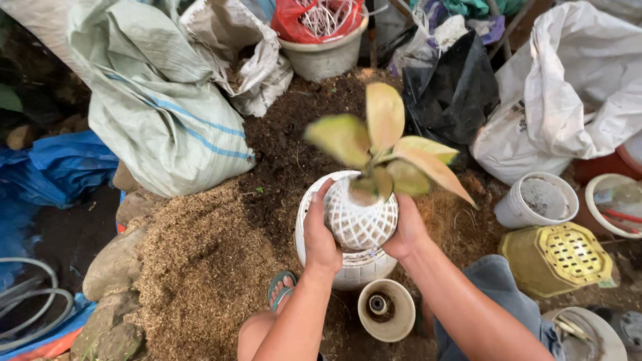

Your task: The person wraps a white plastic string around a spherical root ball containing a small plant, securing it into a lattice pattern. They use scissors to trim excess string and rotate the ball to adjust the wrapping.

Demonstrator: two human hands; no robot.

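Both hands hold a small white lattice pot (360, 220) with a plant (384, 144) of yellow-pink leaves growing from it. My left hand (319, 230) grips the pot's left side and my right hand (406, 230) grips its right side. The pot hangs just above a larger white round pot (364, 266) that stands on the ground. Dark soil (294, 140) lies beyond it and a heap of brown rice husks (200, 267) spreads to the left.
An empty cream pot (386, 309) sits near my foot. To the right lie a white bucket (537, 199) and an overturned yellow pot (557, 257). Woven sacks (160, 113), a black bag (448, 93) and stones (114, 267) ring the spot.
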